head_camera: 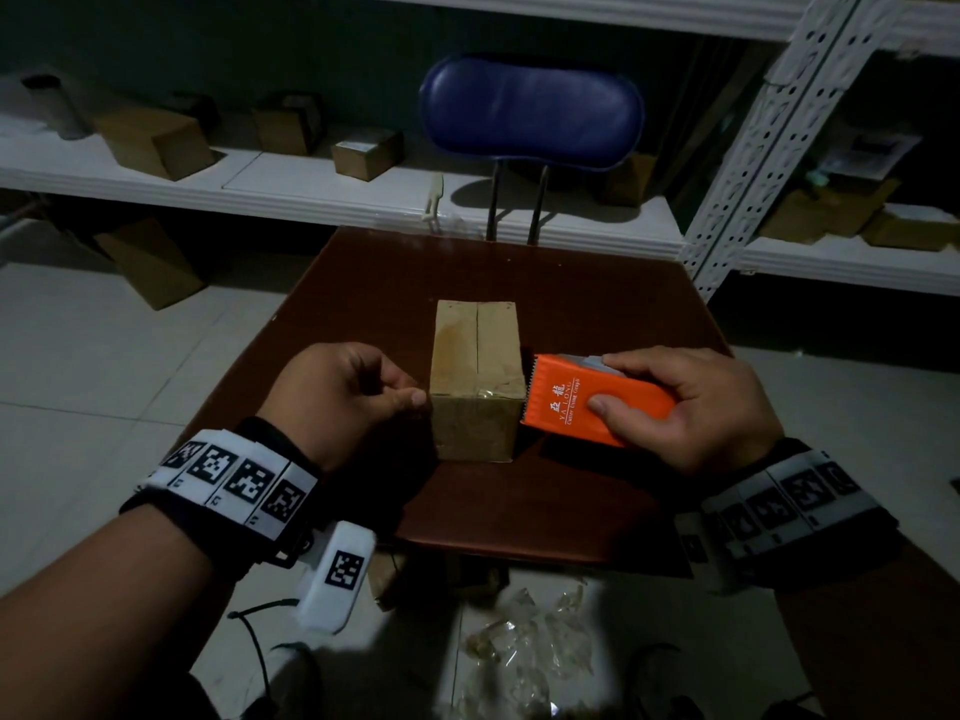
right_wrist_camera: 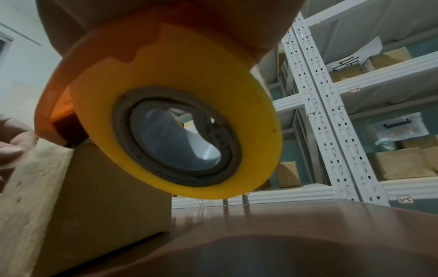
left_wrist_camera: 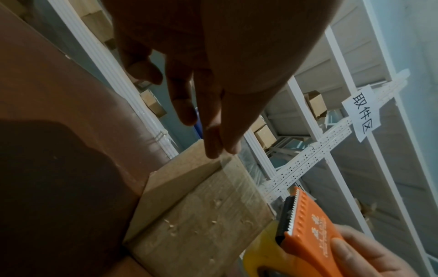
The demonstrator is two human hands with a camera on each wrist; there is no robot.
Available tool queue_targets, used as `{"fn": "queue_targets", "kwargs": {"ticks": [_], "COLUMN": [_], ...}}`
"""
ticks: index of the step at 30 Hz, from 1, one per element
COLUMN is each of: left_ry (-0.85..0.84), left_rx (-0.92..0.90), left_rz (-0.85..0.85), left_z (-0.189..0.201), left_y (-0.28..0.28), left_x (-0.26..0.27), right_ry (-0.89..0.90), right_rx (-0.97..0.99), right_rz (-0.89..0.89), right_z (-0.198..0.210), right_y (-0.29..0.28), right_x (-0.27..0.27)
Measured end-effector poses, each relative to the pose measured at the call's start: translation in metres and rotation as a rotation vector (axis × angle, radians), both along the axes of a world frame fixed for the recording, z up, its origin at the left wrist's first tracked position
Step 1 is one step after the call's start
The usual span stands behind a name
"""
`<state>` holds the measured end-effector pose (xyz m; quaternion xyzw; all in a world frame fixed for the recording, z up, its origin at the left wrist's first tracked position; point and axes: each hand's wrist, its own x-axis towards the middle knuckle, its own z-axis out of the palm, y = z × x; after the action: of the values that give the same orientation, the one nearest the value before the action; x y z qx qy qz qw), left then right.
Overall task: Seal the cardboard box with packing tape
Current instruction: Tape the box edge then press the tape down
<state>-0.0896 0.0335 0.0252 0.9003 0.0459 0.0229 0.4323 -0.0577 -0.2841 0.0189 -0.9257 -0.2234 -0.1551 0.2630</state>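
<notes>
Basically, cardboard box (head_camera: 475,379) sits mid surface (head_camera: 597,314), flaps closed. Right hand (head_camera: 691,407) grip curls round orange tape dispenser (head_camera: 592,402) at the box's right top edge. Only right wrist view shows the yellow tape roll (right_wrist_camera: 180,105). Left hand (head_camera: 343,392) pinches clear tape at the box's left edge (left_wrist_camera: 220,150); tape itself barely visible.

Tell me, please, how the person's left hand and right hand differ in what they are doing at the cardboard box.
The right hand grips the orange tape dispenser; the left hand grips no tool, its thumb and fingertip pressed together at the cardboard box.
The right hand is at the box's right edge, the left hand at its left edge.
The right hand's fingers wrap the dispenser; the left hand's lie loosely curled.
Both are over the brown table, wearing marker wristbands.
</notes>
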Motion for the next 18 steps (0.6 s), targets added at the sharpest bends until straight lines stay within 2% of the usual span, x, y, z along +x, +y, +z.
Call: {"fn": "queue_targets", "kwargs": {"ticks": [5, 11, 15, 18], "left_ry": [-0.047, -0.309, -0.258, -0.199], "left_rx": [0.027, 0.216, 0.19, 0.198], "left_rz": [-0.011, -0.208, -0.365, -0.416], "left_z": [-0.003, 0.002, -0.002, -0.008], "left_y": [0.003, 0.0, -0.012, -0.023], "left_x": [0.003, 0.021, 0.036, 0.042], "right_ry": [-0.003, -0.007, -0.032, -0.027], "right_rx": [-0.001, -0.015, -0.029, -0.037], "right_rz": [-0.024, -0.007, 0.001, 0.004], "right_z": [-0.002, -0.001, 0.002, 0.002], "right_y": [-0.002, -0.001, 0.001, 0.001], "right_x": [0.001, 0.001, -0.001, -0.001]}}
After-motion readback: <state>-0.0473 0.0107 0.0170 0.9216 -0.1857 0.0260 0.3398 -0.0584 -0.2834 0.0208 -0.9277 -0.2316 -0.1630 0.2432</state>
